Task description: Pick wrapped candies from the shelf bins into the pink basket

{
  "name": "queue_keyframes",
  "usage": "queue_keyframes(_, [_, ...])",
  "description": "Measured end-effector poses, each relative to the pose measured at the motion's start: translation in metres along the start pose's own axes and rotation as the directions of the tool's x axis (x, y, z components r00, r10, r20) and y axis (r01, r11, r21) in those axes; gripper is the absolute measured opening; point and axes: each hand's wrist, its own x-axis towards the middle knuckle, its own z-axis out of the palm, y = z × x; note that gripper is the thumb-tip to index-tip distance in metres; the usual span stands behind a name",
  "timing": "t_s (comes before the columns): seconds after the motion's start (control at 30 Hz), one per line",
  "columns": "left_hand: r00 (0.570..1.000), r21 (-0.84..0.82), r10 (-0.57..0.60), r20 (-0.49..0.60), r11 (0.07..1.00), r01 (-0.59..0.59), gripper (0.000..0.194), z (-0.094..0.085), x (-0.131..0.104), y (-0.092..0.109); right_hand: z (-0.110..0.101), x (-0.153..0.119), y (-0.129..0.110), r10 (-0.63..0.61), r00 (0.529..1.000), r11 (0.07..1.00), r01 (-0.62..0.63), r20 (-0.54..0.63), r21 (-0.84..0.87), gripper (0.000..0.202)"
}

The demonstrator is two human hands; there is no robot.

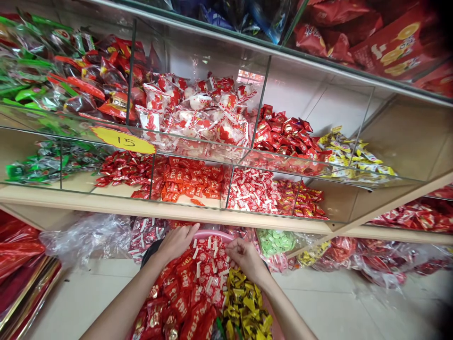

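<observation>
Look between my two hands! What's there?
Small red-and-white wrapped sweets lie between your left hand and right hand, with the tub's pink rim just beyond them. The head view shows it.

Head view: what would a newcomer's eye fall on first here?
Probably the pink tub at bottom centre, heaped with red-wrapped and yellow-wrapped sweets, with the left hand and right hand at either side of its far rim. Next, the bright yellow tag reading 15, on the glass shelf front at left. Above the tub, shiny red-and-white packets fill a middle compartment.
</observation>
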Motion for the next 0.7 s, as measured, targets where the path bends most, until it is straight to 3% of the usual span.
queue_keyframes(0.3, [1.0,-0.001,-0.016,-0.001,1.0,0.016,0.07,0.0,0.0,0.0,0.007,0.011,-0.001,-0.081,0.995,0.99,0.074,-0.06,-0.121,0.025])
queue_keyframes(0.43, [1.0,0.001,-0.007,-0.001,1.0,0.007,0.071,0.001,0.001,-0.002,0.006,0.01,-0.009,-0.183,0.974,0.93,0.129,-0.13,-0.344,0.022])
queue_keyframes(0.57, [1.0,0.014,-0.002,0.001,1.0,0.002,0.071,0.001,0.001,-0.002,-0.011,0.007,-0.035,-0.304,0.932,0.833,0.16,-0.196,-0.53,0.025])
queue_keyframes(0.7, [1.0,-0.002,0.003,0.015,1.0,-0.003,0.071,0.0,0.001,-0.001,-0.049,0.019,-0.07,-0.406,0.892,0.755,0.206,-0.198,-0.622,0.026])
